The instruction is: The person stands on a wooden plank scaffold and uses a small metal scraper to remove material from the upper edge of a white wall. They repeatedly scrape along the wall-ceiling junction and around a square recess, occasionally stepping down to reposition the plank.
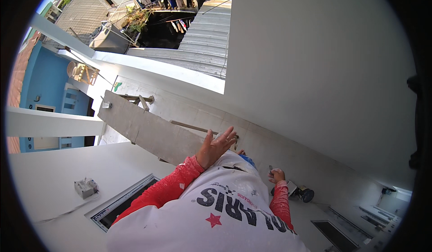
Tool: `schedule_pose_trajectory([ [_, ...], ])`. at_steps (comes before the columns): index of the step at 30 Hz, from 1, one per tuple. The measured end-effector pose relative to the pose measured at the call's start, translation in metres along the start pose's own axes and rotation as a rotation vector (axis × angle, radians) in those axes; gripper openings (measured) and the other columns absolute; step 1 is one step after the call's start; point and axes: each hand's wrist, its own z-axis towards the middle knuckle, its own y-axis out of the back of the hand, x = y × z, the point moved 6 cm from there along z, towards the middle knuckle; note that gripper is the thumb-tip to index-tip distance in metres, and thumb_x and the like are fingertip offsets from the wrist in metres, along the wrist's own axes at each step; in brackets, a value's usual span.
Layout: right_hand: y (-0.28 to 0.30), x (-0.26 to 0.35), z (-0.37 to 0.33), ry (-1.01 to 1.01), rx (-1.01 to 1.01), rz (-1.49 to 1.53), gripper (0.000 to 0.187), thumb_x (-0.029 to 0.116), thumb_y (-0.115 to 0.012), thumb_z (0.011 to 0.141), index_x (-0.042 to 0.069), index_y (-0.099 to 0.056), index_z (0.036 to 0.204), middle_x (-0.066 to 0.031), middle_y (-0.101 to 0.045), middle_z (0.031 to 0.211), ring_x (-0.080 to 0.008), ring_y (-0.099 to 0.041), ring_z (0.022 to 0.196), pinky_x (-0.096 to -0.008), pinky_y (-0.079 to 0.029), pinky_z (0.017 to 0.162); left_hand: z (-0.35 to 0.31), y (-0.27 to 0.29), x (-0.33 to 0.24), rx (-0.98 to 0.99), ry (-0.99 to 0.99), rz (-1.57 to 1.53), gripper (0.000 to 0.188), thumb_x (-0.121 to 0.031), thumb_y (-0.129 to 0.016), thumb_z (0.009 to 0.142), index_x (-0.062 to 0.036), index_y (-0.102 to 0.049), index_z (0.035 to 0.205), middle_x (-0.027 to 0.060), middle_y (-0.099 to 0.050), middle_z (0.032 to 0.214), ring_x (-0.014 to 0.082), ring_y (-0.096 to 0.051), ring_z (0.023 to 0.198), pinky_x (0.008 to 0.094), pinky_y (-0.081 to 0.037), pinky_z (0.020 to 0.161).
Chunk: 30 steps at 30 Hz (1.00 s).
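My left hand (217, 147) is raised in front of my body, its fingers spread and nothing in them. It appears above the near end of a long grey plank (146, 129); whether they touch I cannot tell. Lower and to the right, my right hand (276, 176) is closed, fingers curled. A thin grey blade-like tool (271, 167) juts up from it; its handle is hidden by the fingers. Both red sleeves have white smears on them.
Wooden supports (143, 102) show beside the plank, and a small container (106, 104) sits on its far end. A large pale wall (315, 49) fills the right. At left, a grey box (86, 188) with a cable hangs near a window frame (121, 202). A dark round object (307, 195) is beyond my right hand.
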Motion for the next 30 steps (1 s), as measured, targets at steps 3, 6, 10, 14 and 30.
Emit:
schedule_pose_trajectory([
  [3, -0.007, -0.020, 0.001, -0.012, 0.039, -0.044, 0.015, 0.014, -0.062, 0.092, 0.008, -0.063, 0.106, -0.0070, -0.070, 0.103, -0.0252, -0.072, 0.093, -0.0470, -0.059, 0.075, -0.034, 0.050, 0.071, 0.323, 0.437, 0.951, 0.074, -0.063, -0.024, 0.106, -0.0176, -0.023, 0.164, 0.0190, -0.026, 0.167, 0.0417, -0.018, 0.155, 0.0503, -0.010, 0.126],
  [6, -0.010, -0.031, 0.001, -0.070, 0.053, -0.098, 0.016, 0.013, -0.063, 0.091, 0.007, -0.065, 0.105, -0.0085, -0.071, 0.104, -0.0269, -0.073, 0.094, -0.0491, -0.059, 0.078, -0.043, 0.087, 0.100, 0.437, 0.324, 1.405, 0.067, -0.060, -0.027, 0.106, -0.0251, -0.028, 0.163, 0.0189, -0.032, 0.164, 0.0453, -0.020, 0.154, 0.0587, -0.010, 0.124],
  [10, -0.007, -0.021, -0.002, -0.106, 0.008, -0.285, 0.015, 0.011, -0.064, 0.089, 0.006, -0.067, 0.103, -0.0091, -0.073, 0.104, -0.0255, -0.074, 0.093, -0.0475, -0.059, 0.080, -0.011, 0.149, 0.149, 0.164, 0.571, 1.312, 0.055, -0.052, -0.034, 0.107, -0.0347, -0.036, 0.158, 0.0151, -0.027, 0.167, 0.0457, -0.021, 0.153, 0.0699, -0.012, 0.119],
  [14, 0.003, 0.014, -0.008, 0.055, -0.037, -0.681, 0.016, 0.019, -0.068, 0.086, 0.005, -0.073, 0.094, -0.0094, -0.076, 0.091, -0.0230, -0.074, 0.089, -0.0372, -0.056, 0.083, 0.016, 0.211, 0.196, 0.229, 0.667, 1.493, 0.058, -0.053, -0.035, 0.104, -0.0249, -0.042, 0.154, 0.0152, -0.032, 0.165, 0.0419, -0.031, 0.150, 0.0570, -0.025, 0.121],
  [30, -0.007, -0.009, -0.010, -0.112, -0.027, -0.030, 0.025, 0.011, -0.062, 0.094, 0.003, -0.070, 0.117, -0.0074, -0.073, 0.113, -0.0224, -0.073, 0.102, -0.0435, -0.062, 0.083, -0.050, 0.160, 0.130, -0.159, 0.857, 0.416, 0.084, -0.066, -0.051, 0.097, -0.0086, -0.038, 0.157, 0.0180, -0.056, 0.147, 0.0269, -0.048, 0.140, 0.0383, -0.040, 0.114],
])
